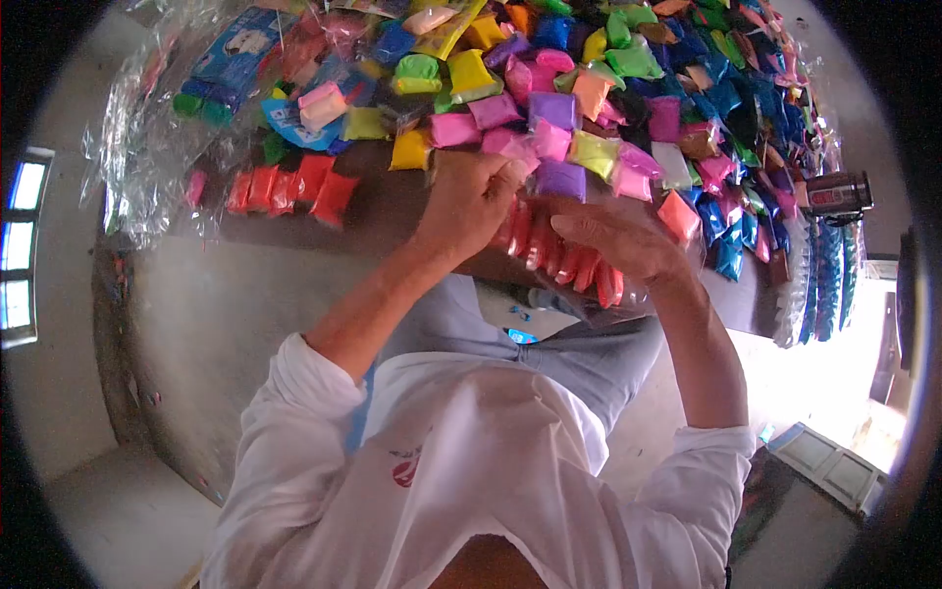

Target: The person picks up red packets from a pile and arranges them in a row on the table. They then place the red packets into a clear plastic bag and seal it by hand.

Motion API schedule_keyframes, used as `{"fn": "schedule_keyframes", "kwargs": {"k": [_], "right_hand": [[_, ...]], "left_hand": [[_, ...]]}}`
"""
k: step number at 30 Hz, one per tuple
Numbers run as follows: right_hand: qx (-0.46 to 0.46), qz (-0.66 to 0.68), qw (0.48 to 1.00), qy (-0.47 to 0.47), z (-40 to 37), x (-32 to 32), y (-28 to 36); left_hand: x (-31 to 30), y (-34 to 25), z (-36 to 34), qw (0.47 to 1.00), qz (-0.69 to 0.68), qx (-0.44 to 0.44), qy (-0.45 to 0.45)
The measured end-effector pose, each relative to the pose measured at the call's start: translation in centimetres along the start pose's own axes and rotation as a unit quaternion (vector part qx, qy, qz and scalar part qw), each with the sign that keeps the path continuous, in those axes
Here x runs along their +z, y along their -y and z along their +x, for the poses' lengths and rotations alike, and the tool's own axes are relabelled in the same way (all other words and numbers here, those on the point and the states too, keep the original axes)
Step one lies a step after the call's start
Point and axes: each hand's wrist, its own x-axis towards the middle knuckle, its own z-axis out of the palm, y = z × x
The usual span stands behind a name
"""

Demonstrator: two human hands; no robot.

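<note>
A row of small red packets [564, 257] lies inside a clear plastic bag [603, 314] at the table's near edge. My right hand [633, 243] grips this bag from the right, its thumb stretched across the top of the packets. Just left of the bag, my left hand [471, 204] is closed in a pinch. What its fingertips hold is hidden. Pink packets and a purple packet [561, 182] lie right beyond my left fingertips. Several loose red packets [294, 188] lie in a row farther left.
A large pile of colourful packets [628, 59] covers the far part of the brown table [383, 211]. Crumpled clear plastic [147, 147] heaps up at the left. A dark can-like object [836, 193] stands at the right edge, near hanging strips of packets [829, 280].
</note>
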Motion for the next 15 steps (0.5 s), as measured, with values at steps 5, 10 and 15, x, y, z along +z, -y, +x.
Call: {"fn": "schedule_keyframes", "kwargs": {"k": [5, 10, 15], "right_hand": [[-0.093, -0.377, 0.917, -0.085, 0.4, -1.1, -4.8], [-0.178, -0.51, 0.84, -0.045, -1.2, -2.6, -5.9], [-0.035, -0.259, 0.964, -0.043, -4.7, -1.0, -1.8]], "left_hand": [[0.3, 1.1, -0.5, 1.0, -0.003, 0.006, -0.017], [-0.6, 0.6, -1.0, 0.997, 0.001, -0.079, -0.01], [-0.1, 1.7, -1.5, 0.995, -0.047, -0.069, -0.056]]}}
